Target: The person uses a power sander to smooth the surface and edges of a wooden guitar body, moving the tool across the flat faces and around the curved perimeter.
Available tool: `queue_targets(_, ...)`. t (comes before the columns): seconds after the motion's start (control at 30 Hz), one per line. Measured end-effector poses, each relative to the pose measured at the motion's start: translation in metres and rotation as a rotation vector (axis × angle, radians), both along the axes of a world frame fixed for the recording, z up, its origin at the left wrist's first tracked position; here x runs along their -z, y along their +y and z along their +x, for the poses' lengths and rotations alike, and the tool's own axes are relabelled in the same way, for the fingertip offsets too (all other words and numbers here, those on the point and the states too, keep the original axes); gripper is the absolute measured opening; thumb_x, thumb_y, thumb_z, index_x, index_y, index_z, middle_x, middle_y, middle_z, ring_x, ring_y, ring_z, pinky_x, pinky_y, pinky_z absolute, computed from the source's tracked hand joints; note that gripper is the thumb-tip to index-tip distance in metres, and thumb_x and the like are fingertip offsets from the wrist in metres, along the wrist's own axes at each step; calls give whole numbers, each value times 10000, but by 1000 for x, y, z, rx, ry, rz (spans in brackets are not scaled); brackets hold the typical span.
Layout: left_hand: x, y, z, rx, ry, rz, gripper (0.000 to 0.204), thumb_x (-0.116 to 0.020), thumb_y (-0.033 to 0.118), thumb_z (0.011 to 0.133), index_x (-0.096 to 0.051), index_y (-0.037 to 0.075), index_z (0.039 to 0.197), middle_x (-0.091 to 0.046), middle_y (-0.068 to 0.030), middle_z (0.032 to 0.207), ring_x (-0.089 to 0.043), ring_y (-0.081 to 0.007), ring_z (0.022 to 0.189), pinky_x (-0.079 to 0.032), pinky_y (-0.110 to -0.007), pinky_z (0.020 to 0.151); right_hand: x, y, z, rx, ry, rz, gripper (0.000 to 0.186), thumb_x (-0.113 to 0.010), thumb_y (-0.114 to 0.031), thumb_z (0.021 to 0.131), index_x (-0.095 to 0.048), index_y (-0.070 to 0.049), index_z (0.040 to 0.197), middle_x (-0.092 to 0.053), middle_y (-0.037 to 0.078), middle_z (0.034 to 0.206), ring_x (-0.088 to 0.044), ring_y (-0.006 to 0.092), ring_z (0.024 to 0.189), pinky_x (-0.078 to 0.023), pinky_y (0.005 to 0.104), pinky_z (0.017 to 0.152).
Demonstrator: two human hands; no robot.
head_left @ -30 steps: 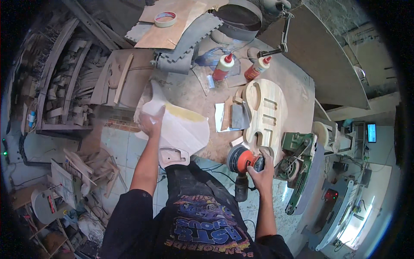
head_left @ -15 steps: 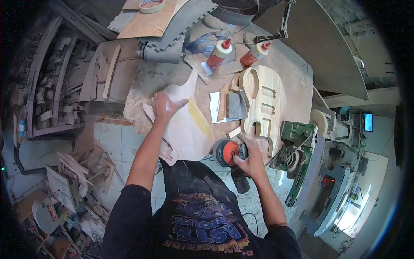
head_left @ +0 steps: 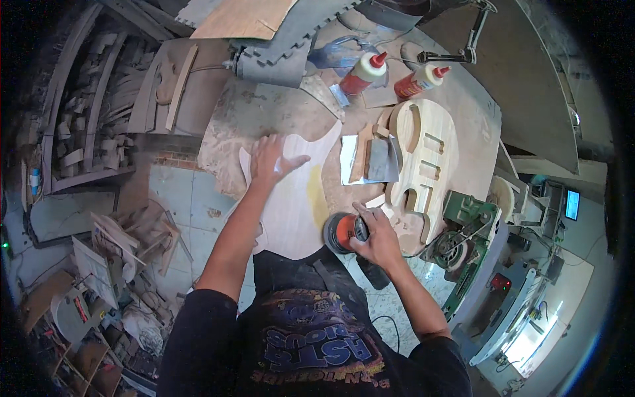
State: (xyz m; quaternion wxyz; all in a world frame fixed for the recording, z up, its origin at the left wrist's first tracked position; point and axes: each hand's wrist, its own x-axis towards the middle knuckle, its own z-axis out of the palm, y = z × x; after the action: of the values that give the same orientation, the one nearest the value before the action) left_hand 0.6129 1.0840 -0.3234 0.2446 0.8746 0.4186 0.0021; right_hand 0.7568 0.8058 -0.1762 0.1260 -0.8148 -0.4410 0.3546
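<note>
Grips round orange-and-black sander (head_left: 344, 231) in right hand (head_left: 380, 239), with fingers and thumb closed around its top and forearm slanting in from lower right. Lays left hand (head_left: 272, 157) palm down, grasping nothing, with fingers forward and thumb spread wide, on pale, matte wood guitar body (head_left: 288, 205) at near edge of dusty worktable (head_left: 235, 109). Holds sander at body's lower right edge; cannot tell whether touching. Bears yellowish patch along that side, with pointed horn above. Includes, farther right, second guitar body (head_left: 430, 157), visibly grained, with routed cavities; between both, grey sheet (head_left: 380, 160).
</note>
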Motion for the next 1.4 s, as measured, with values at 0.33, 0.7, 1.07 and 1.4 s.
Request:
queue_targets(0.33,6,0,0,1,19,7,937,-702,778,741,-617,65,1343,-647,-222,1292,-559,-411,1259,-383,-518,1118,19,16,-34,57,17,41,739,-791,-234,726,-572,-165,1428,-570,182,1273,-585,414,1166,-527,509,955)
queue_targets(0.7,11,1,2,-2,43,34,991,-695,801,730,-606,45,1365,-643,-221,1324,-561,-396,1266,-398,-513,1111,29,14,-20,14,1,155,715,-773,-183,715,-592,-119,1404,-582,177,1143,-591,407,1093,-502,482,947)
queue_targets(1.07,5,0,3,-2,35,47,995,-686,813,729,-611,39,1351,-651,-237,1288,-587,-393,1234,-405,-518,1097,25,18,-32,-31,-15,149,645,-788,-226,706,-618,-117,1318,-569,183,1118,-578,413,1053,-499,503,899)
queue_targets(1.4,11,-1,0,7,-24,85,950,-687,797,745,-618,58,1337,-658,-230,1268,-593,-403,1210,-430,-517,1074,28,35,-34,-6,-35,182,611,-777,-256,715,-623,-108,1287,-550,199,1088,-578,423,1029,-509,509,863)
